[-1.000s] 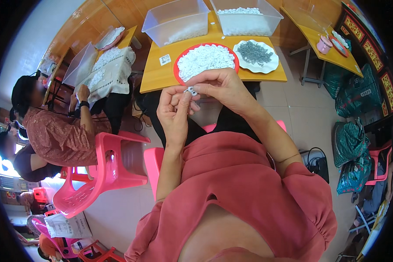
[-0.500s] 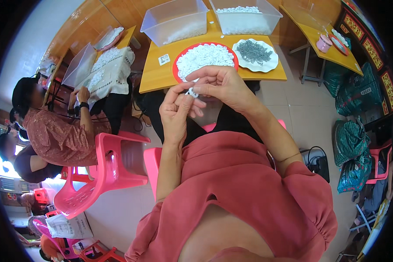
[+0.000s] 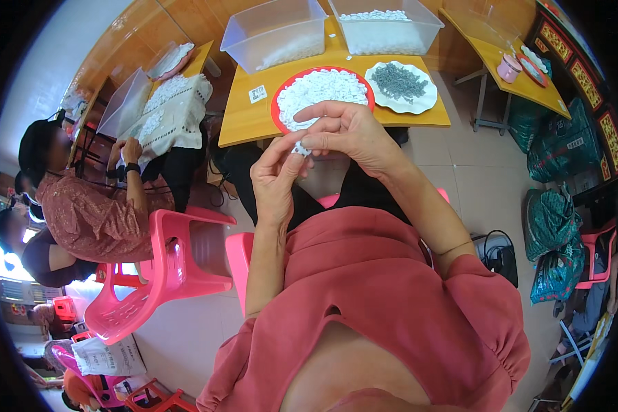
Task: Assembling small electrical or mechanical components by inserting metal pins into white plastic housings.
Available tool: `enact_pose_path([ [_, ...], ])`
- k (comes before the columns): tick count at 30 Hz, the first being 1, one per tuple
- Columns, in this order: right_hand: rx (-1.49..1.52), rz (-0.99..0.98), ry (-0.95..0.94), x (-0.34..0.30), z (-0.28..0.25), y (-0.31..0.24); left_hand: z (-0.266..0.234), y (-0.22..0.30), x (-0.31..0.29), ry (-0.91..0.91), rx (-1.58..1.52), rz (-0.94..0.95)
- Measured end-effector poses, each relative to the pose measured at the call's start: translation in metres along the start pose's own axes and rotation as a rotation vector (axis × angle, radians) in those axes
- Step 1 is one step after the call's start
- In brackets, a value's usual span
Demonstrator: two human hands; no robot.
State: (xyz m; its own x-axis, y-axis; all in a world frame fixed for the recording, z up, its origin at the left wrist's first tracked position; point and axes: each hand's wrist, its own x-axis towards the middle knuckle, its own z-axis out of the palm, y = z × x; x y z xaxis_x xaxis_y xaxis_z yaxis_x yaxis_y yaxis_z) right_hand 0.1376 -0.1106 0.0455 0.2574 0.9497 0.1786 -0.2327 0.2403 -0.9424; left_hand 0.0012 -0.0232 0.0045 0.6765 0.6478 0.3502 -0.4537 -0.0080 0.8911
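Close together in front of my lap, both hands are closed on one small white plastic piece (image 3: pixel 299 148). My left hand (image 3: pixel 278 170) pinches it from below between thumb and fingers. From the right, the thumb and forefinger of my right hand (image 3: pixel 353 137) press at the same piece. Its exact kind is too small to tell. Just beyond my hands is a red-rimmed plate (image 3: pixel 277 110) heaped with similar white pieces (image 3: pixel 323 90). Beside it on the right, a white scalloped plate (image 3: pixel 426 101) bears a pile of thin grey pieces (image 3: pixel 397 81).
Two clear plastic bins (image 3: pixel 271 34) with white pieces stand at the back of the yellow table (image 3: pixel 244 120). At the left, a co-worker (image 3: pixel 96 206) sits by a pink chair (image 3: pixel 161 275). Dark green sacks (image 3: pixel 553 223) lie at the right, near another yellow table (image 3: pixel 484 48).
The white piece has turned between my fingertips, and its dark part shows less. My left fingers have drawn in around it. Both hands stay in nearly the same place.
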Motion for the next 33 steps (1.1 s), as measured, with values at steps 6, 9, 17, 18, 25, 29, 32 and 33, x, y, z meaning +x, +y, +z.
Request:
enact_pose_path([
  [6,0.055,-0.021,0.029,0.002,0.002,0.006,-0.002,-0.004,0.001,0.017,-0.007,0.027],
  [9,0.074,-0.03,0.036,0.003,0.002,0.006,0.002,-0.004,0.001,0.046,0.022,0.055],
  [17,0.064,-0.054,0.039,0.003,0.003,0.008,0.001,-0.007,0.0,0.093,-0.036,0.04],
  [18,0.056,-0.048,0.039,0.004,0.002,0.009,0.001,-0.007,0.001,0.09,-0.057,0.036],
  [25,0.043,-0.063,0.035,0.005,0.002,0.012,0.001,-0.007,0.0,0.099,-0.092,0.028],
  [29,0.014,-0.019,0.039,0.002,0.004,0.008,0.002,-0.007,0.0,0.1,-0.097,0.027],
  [32,-0.017,-0.041,0.042,0.003,0.005,0.009,0.001,-0.005,0.0,0.11,-0.099,0.028],
  [33,-0.029,-0.04,0.032,0.003,0.006,0.009,0.001,-0.005,0.0,0.112,-0.101,0.032],
])
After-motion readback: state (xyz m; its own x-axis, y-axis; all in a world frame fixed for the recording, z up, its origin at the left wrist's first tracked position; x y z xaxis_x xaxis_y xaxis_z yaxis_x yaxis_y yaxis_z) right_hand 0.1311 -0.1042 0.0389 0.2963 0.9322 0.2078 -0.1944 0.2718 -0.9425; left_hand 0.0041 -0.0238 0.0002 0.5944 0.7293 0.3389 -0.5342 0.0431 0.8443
